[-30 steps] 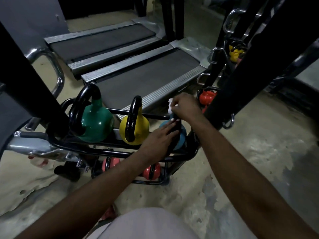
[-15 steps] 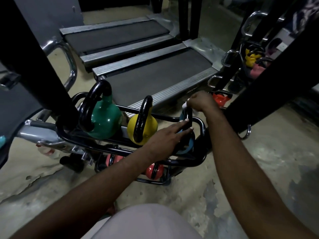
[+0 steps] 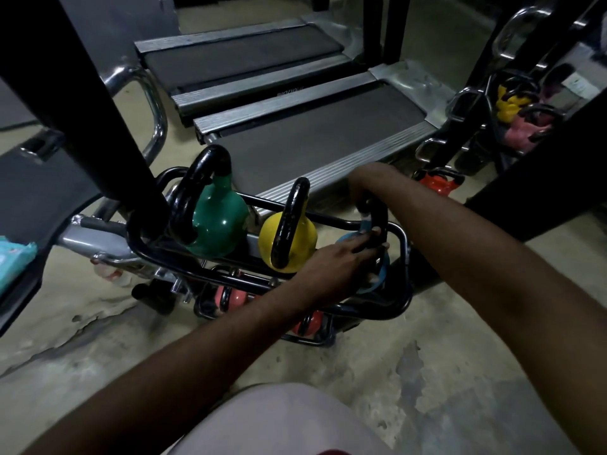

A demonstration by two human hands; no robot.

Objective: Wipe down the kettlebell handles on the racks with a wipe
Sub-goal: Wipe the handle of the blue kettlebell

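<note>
A black two-tier rack [image 3: 402,290] holds a green kettlebell [image 3: 220,221], a yellow kettlebell [image 3: 289,241] and a blue kettlebell [image 3: 382,274], each with a black handle. My left hand [image 3: 341,261] grips the near side of the blue kettlebell's handle [image 3: 379,218] low down. My right hand [image 3: 366,183] is curled over the top far side of that handle. Only a pale scrap of the wipe [image 3: 362,213] shows under its fingers.
Pink and red kettlebells [image 3: 230,297] sit on the lower tier. Two treadmills [image 3: 312,139] lie just behind the rack. A thick black post [image 3: 98,110] stands at the left, an orange kettlebell [image 3: 437,183] on the floor, a second rack [image 3: 512,110] far right, a teal wipes pack [image 3: 16,257].
My right hand has slid from the top of the blue kettlebell's handle down its far side, and the wipe is now mostly hidden. My left hand stays on the handle.
</note>
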